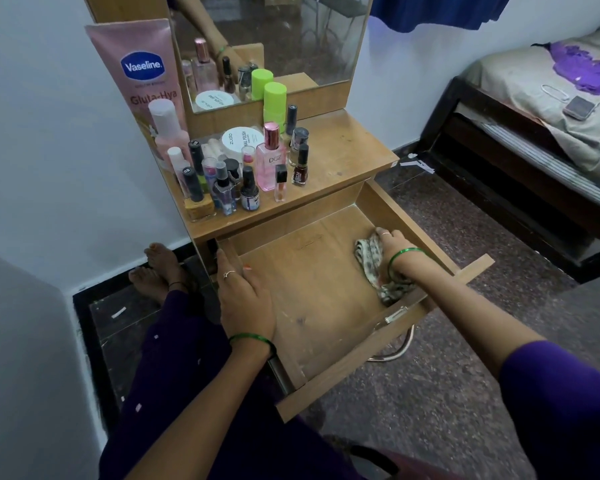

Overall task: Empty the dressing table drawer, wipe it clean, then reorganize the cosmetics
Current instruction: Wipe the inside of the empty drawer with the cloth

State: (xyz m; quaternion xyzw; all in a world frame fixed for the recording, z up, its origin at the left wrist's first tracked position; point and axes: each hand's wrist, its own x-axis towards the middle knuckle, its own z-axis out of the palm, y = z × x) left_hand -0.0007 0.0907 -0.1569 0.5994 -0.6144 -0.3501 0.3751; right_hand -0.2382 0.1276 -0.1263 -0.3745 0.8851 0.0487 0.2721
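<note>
Two hands: right hand (394, 251) presses cloth (374, 265) in drawer (312, 282), left hand (245, 299) grips its wall.

A home bedroom. A small wooden dressing table (343, 147) with a mirror (291, 39) stands against the white wall at upper centre of the frame, its top crowded with cosmetics (243, 161). At upper right a bed (534, 109) carries a phone (578, 107) and purple cloth (586, 69). The floor (465, 393) is speckled stone.
</note>
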